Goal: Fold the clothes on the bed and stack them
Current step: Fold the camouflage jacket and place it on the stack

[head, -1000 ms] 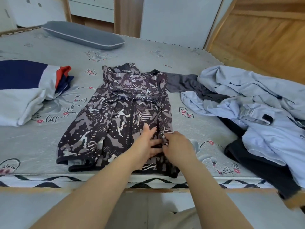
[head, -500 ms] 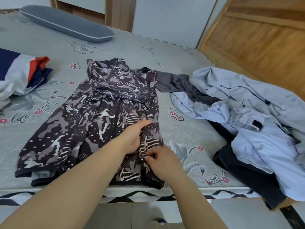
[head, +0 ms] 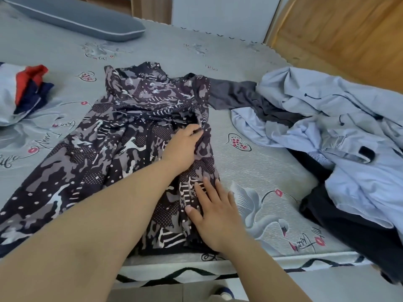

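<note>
Right hand point(head: 214, 211) lies flat, fingers straight and spread, palm down on the lower right edge of the camo jacket point(head: 130, 153), pressing it onto the bed point(head: 250, 171). Left hand point(head: 183, 144) sits just beyond the right hand, further up the same right side of the jacket; fingers extended toward a bunched fold of fabric. Fingertips partly tucked into the crease, so cannot tell if it pinches or only pushes.

Jacket is spread front-up under both hands, hem at the near bed edge, collar at the far end, one sleeve fanned out to the left of the left forearm.

Right of the right hand, apart from it: a heap of unfolded clothes, with a light blue jacket point(head: 340, 131) on top, a dark grey garment point(head: 239, 94) reaching toward the camo jacket's shoulder, and a black garment point(head: 353, 223) near the bed edge.

Far left of the left arm: a white, red and navy garment point(head: 24, 90), folded or bunched. Beyond both hands, at the far side of the bed: a grey pillow point(head: 78, 16). Wooden headboard point(head: 349, 33) stands past the heap on the right.
</note>
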